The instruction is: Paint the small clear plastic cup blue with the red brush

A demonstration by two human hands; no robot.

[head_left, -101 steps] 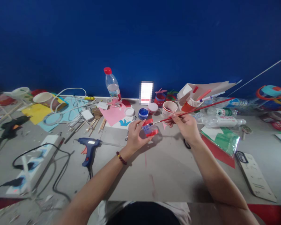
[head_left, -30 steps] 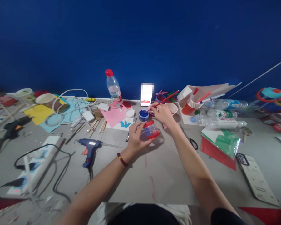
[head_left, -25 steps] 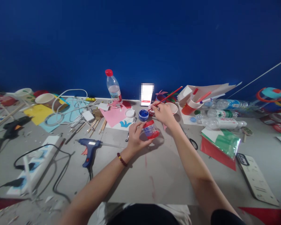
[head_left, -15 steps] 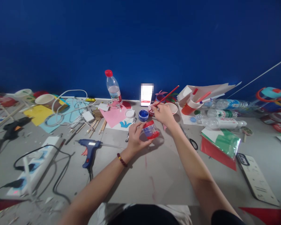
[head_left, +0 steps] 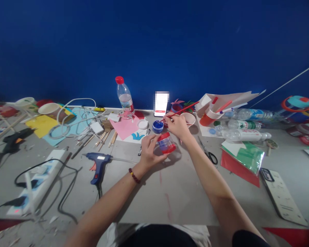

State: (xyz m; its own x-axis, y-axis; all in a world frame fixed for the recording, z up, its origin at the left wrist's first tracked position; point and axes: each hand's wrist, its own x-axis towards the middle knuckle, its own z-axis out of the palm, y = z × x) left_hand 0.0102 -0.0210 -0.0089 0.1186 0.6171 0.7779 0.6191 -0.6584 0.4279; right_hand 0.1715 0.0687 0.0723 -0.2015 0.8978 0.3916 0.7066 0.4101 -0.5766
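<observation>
We face a deep blue wall (head_left: 154,51) above a wide, cluttered grey table (head_left: 182,199). At the left lies a white power strip (head_left: 45,181) with black cables; nearer the middle, a dark blue glue gun (head_left: 99,166) rests on its side. Beyond it stands a clear bottle (head_left: 125,97) with a red cap, slightly slanted in our view, and a pink paper sheet (head_left: 125,127) lies in front. On the right, scissors (head_left: 207,152) lie just beyond our right forearm, with a stack of paper cups (head_left: 207,117) farther back.

Our right hand (head_left: 179,127) has its fingertips together, clamped on a slim red paintbrush (head_left: 182,109). The brush's long axis slants: its handle end points up and to the right, its bristle end down and to the left, to the mouth of an open jar of blue paint (head_left: 158,127) (whether the bristles touch the paint, we cannot tell). Our left hand (head_left: 149,149) pinches a clear plastic piece (head_left: 167,143) between thumb and fingers; it is tilted, banded red at both ends, with bluish marks between. This piece sits just nearer us than the jar and slightly right of it. To the jar's mouth, our right hand is the nearer.
</observation>
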